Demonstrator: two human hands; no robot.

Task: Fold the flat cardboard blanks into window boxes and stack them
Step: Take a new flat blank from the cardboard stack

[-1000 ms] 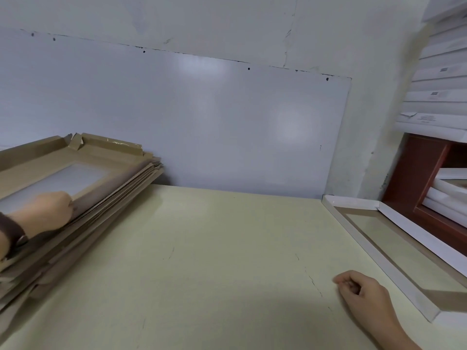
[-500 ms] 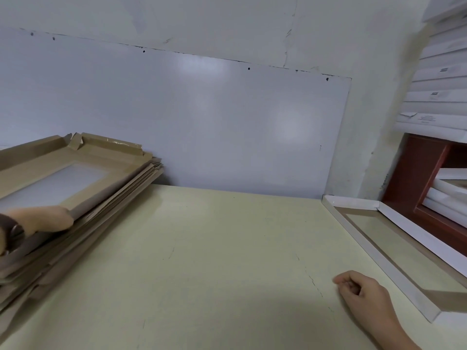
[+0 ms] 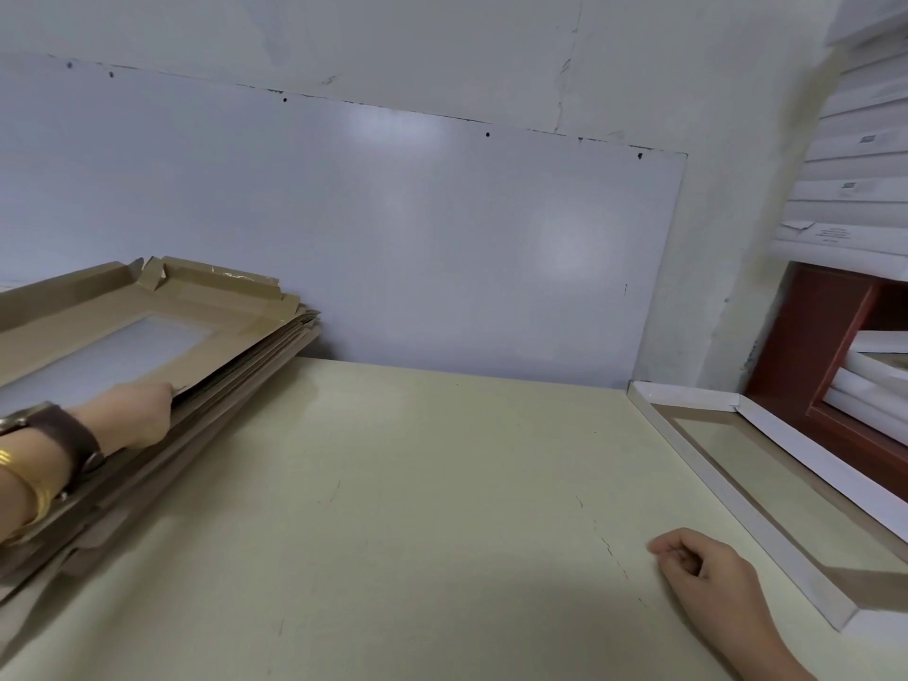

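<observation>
Left hand (image 3: pixel 127 415) grips the near edge of the top blank (image 3: pixel 231 312) on the brown stack (image 3: pixel 221 405) at the table's (image 3: pixel 417 508) left. Its fingertips are tucked underneath, so can't tell how they sit. Right hand (image 3: pixel 702 567) rests near right, fingers loosely curled and holding nothing, beside a white folded box (image 3: pixel 744 508).

The left hand's (image 3: pixel 130 415) fingers are out of sight under the edge of the top blank (image 3: pixel 73 307), and the stack of blanks (image 3: pixel 206 435) runs off the left edge. The white box (image 3: pixel 737 513) is cut by the right edge; the labels (image 3: pixel 847 186) above it are too blurred to read.
</observation>
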